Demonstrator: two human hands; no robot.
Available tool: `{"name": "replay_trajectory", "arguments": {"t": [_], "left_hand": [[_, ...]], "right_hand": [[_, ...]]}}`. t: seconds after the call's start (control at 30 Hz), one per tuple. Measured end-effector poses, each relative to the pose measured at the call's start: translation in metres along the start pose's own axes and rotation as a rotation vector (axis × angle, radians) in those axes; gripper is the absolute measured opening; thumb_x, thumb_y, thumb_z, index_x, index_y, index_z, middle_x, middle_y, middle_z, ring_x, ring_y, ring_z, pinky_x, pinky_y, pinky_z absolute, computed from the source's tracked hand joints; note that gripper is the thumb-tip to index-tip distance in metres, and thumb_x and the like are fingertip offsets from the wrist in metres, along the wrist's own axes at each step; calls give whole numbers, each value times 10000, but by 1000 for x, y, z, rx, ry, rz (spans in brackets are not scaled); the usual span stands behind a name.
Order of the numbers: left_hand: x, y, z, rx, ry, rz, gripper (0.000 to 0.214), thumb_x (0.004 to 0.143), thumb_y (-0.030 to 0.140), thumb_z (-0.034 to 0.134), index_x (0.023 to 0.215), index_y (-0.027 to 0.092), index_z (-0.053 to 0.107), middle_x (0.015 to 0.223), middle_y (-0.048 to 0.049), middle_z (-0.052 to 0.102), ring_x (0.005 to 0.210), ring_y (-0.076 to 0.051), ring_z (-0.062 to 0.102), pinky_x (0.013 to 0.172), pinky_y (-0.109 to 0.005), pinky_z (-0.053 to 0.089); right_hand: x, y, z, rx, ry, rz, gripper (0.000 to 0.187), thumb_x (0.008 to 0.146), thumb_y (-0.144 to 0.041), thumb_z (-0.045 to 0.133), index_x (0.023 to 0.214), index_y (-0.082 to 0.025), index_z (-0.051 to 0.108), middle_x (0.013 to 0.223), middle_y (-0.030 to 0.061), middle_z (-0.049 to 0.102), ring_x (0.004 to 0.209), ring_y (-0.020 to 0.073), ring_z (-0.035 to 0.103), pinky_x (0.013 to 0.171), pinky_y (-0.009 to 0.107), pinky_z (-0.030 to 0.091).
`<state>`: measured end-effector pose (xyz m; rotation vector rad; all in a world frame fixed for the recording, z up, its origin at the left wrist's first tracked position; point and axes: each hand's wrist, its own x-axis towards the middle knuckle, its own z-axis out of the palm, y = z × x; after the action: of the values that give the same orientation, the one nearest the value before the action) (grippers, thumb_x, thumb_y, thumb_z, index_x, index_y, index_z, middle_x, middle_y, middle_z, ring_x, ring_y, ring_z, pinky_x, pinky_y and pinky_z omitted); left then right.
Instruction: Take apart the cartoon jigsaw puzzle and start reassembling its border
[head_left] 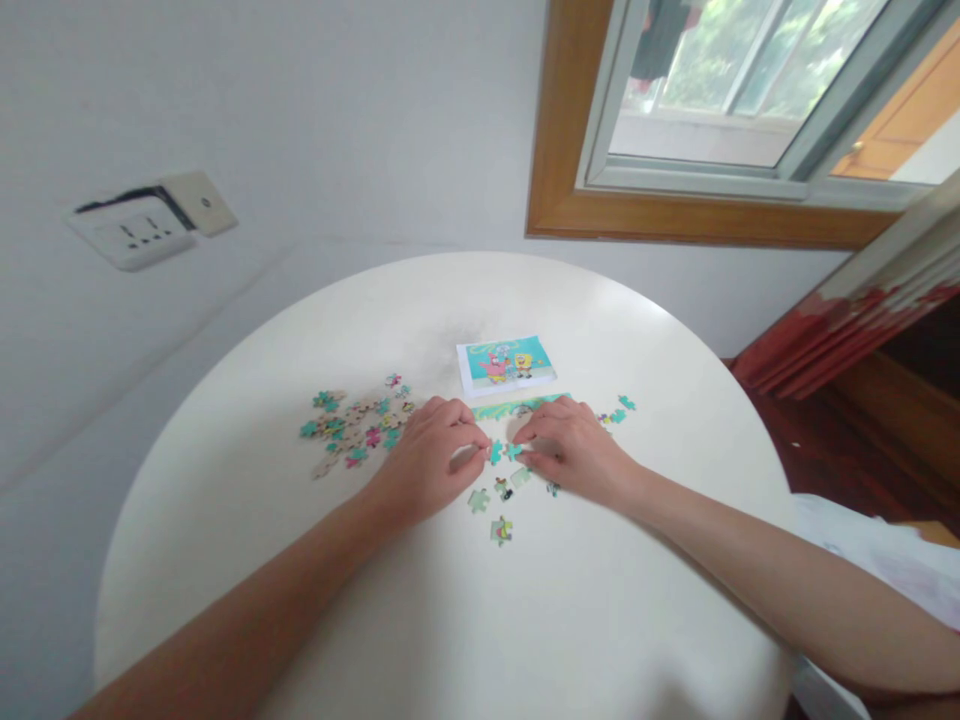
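Observation:
Both hands meet at the middle of a round white table. My left hand pinches a small teal puzzle piece. My right hand pinches a second teal piece, and the two pieces touch between my fingertips. Just behind my hands lies a joined strip of green pieces. A few loose pieces lie in front of my hands. A heap of loose pieces sits left of my left hand. The reference picture card lies beyond the strip.
Two or three teal pieces lie right of my right hand. The table stands against a white wall with a power socket at the left. A wood-framed window is at the upper right, and a red and white curtain hangs beside it.

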<state>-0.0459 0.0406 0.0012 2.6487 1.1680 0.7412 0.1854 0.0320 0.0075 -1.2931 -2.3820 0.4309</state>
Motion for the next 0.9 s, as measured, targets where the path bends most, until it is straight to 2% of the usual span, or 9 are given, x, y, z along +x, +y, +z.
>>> {"name": "replay_trajectory", "arguments": {"t": [0.3,0.4,0.53,0.63,0.9], "left_hand": [[1,1,-2,27,-38,-7,115,825,190,548,813,199,662,875,-30,567,882,-194,508,824,-353,382],[2,0,-2,34,-31,7,118,827,196,546,802,202,661,869,-29,566,866,-191,503,816,-349,380],[2,0,-3,33,-32,13,129,831,195,537,793,200,660,861,-29,567,854,-194,504,799,-344,378],[2,1,-3,21,-27,14,124,834,197,537,790,194,653,857,-30,570,858,-194,508,796,-339,380],[2,0,-2,22,-25,16,118,826,187,533,789,191,646,852,-28,567,859,-190,500,812,-345,384]], "right_hand": [[-3,0,-6,-33,-21,-114,215,857,-339,631,1047,-267,701,992,48,653,938,210,521,784,356,319],[-2,1,-10,-33,6,-131,189,864,-302,616,1027,-264,703,987,49,657,934,204,531,784,351,321],[2,13,-19,-25,98,-69,222,856,-169,576,1023,-246,701,951,46,665,928,194,538,803,339,335],[4,20,-23,-6,129,-18,236,860,-136,546,1011,-230,701,916,43,670,910,187,540,801,330,343],[-3,2,-8,-122,-11,-146,210,883,-338,596,1036,-233,695,941,66,643,927,213,511,790,358,311]]}}
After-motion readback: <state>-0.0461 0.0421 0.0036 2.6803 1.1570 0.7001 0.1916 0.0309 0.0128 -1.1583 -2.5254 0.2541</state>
